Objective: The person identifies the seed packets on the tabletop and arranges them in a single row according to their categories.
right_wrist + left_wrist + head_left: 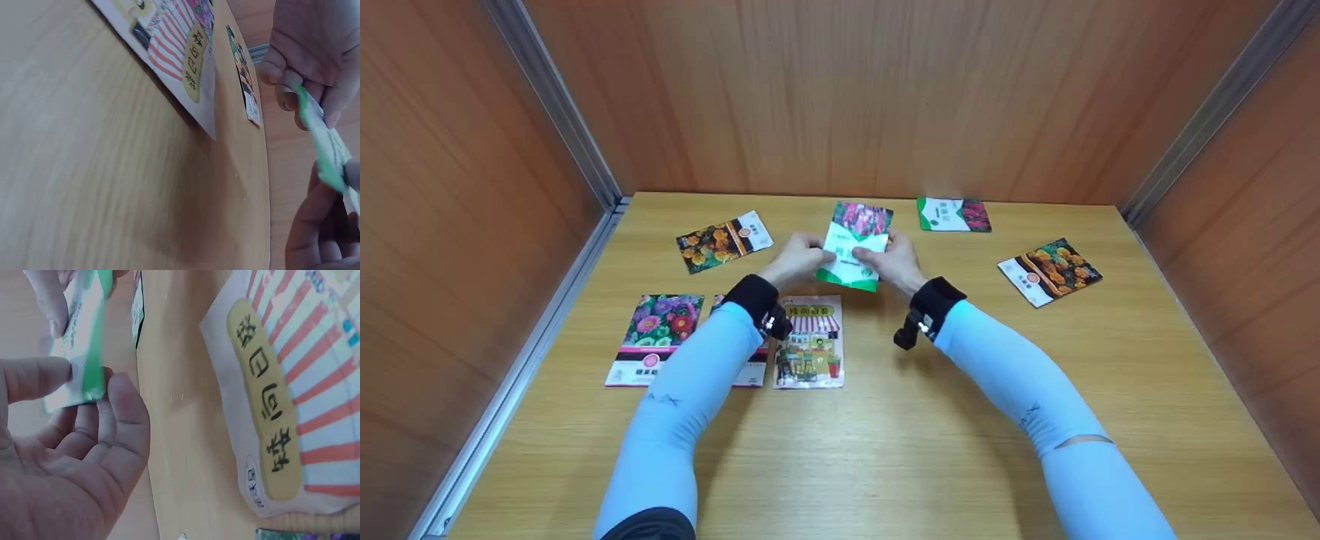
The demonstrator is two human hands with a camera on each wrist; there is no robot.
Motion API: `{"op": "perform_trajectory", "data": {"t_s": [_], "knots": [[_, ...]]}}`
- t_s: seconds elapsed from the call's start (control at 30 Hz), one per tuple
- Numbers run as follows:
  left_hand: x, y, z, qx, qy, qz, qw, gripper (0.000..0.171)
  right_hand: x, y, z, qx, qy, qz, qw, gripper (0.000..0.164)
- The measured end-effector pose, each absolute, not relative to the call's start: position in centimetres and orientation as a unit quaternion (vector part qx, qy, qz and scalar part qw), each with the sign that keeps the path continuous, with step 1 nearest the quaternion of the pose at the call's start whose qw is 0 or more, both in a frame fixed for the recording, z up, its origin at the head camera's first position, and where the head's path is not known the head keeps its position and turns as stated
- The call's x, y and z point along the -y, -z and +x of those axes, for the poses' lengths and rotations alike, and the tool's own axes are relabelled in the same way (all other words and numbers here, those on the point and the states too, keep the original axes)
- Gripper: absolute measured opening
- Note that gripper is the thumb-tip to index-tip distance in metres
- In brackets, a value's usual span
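Note:
Both hands hold one seed packet point(851, 238) up over the back middle of the table, pink flowers on its top part and a white and green lower part. My left hand point(797, 261) pinches its left edge, thumb on the front and fingers behind. On the opposite edge, my right hand point(898, 262) grips it the same way. The left wrist view has the packet point(79, 354) tilted, its green end near the left fingers. From the right wrist it appears nearly edge-on between the hands. Just below lies a packet with a red-striped awning point(810, 341).
A flower packet point(660, 337) lies front left, beside another point(751, 373) partly hidden by the left forearm. Orange-flower packets lie at back left point(724, 241) and right point(1050, 271). A green-white packet point(954, 214) lies near the back wall point(840, 97). Wooden panels enclose the table.

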State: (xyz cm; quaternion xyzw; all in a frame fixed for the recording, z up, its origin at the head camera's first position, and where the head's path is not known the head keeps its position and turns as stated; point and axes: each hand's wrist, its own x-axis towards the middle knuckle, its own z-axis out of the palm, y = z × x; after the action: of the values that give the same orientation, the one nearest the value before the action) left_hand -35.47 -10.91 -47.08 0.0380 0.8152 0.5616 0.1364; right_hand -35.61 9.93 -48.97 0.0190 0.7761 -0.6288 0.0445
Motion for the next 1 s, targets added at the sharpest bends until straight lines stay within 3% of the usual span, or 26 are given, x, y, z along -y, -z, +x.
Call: {"op": "perform_trajectory", "data": {"t_s": [0.3, 0.63, 1.0], "knots": [[10.0, 47.0, -34.7, -0.815, -0.561, 0.038, 0.14, 0.032, -11.8, 48.6, -34.1, -0.783, 0.617, -0.018, 0.079, 0.057], [9.2, 46.5, -33.1, -0.853, -0.504, 0.077, 0.11, 0.022, -14.1, 48.3, -32.9, -0.779, 0.617, -0.029, 0.11, 0.053], [8.3, 45.7, -31.4, -0.914, -0.371, 0.126, 0.108, 0.033, -15.2, 48.5, -31.8, -0.786, 0.606, -0.012, 0.118, 0.043]]}}
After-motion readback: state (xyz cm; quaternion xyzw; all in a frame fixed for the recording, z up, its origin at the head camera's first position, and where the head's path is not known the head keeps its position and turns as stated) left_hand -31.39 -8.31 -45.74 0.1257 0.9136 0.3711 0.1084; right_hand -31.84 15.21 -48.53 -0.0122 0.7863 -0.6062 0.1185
